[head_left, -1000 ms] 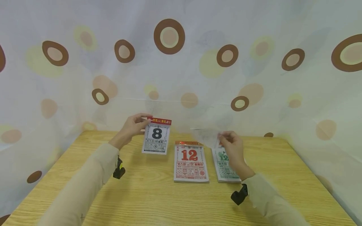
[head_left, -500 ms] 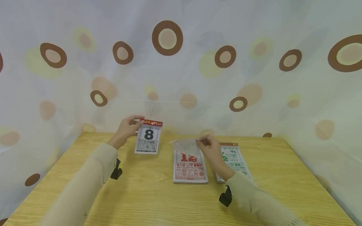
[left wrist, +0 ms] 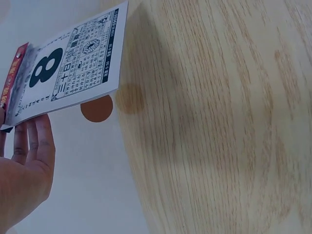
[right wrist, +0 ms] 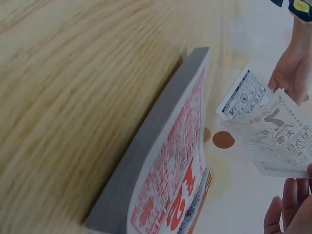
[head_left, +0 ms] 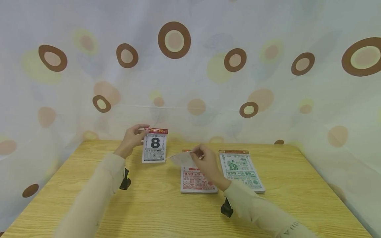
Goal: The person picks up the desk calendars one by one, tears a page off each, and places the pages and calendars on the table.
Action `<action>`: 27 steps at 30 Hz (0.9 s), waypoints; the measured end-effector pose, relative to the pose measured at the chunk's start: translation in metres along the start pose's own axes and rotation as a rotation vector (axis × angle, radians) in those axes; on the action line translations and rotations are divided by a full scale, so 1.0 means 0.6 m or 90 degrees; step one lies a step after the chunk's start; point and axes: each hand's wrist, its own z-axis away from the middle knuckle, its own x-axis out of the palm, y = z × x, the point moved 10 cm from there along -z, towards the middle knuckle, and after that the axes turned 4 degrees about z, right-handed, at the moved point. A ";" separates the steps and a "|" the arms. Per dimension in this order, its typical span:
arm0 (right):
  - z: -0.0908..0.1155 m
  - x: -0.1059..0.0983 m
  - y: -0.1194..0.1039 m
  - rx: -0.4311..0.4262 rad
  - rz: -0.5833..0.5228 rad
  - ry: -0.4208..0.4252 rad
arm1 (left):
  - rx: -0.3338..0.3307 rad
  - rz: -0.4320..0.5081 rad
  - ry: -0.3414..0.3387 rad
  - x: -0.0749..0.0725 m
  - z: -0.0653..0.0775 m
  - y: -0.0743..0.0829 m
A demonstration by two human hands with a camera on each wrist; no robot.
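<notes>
My left hand [head_left: 132, 140] grips a small tear-off calendar [head_left: 154, 145] by its red top band. Its front page bears a black 8, and it is held up over the back of the table, tilted in the left wrist view. Between the thumb and fingers of my right hand [head_left: 208, 165] is a thin, loose calendar page [right wrist: 275, 131], its free end reaching left towards the small calendar. Beneath that hand lies a thick calendar with red print [head_left: 196, 183], its 12 mostly hidden in the head view. A calendar with green print [head_left: 241, 170] lies to its right.
The calendars are on a light wooden table [head_left: 148, 205]. A white sheet with brown and yellow circles [head_left: 190, 82] hangs behind it and at both sides. Each wrist carries a dark camera [head_left: 227, 207].
My right hand has carried the loose page leftward, from over the green calendar to over the red one, uncovering the green one. My left hand has shifted slightly left with the small calendar.
</notes>
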 end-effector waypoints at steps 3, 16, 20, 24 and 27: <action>0.003 0.015 -0.010 -0.023 0.003 -0.019 | -0.004 0.007 -0.002 0.006 -0.003 -0.008; 0.018 0.061 -0.021 -0.039 0.026 -0.109 | 0.002 0.007 0.005 0.022 -0.013 -0.040; 0.025 0.076 -0.023 -0.061 0.036 -0.156 | 0.011 -0.003 0.004 0.025 -0.014 -0.048; 0.029 0.087 -0.025 -0.075 0.034 -0.182 | 0.012 -0.008 -0.002 0.029 -0.014 -0.063; 0.033 0.094 -0.024 -0.072 0.029 -0.206 | 0.015 -0.017 -0.010 0.031 -0.012 -0.073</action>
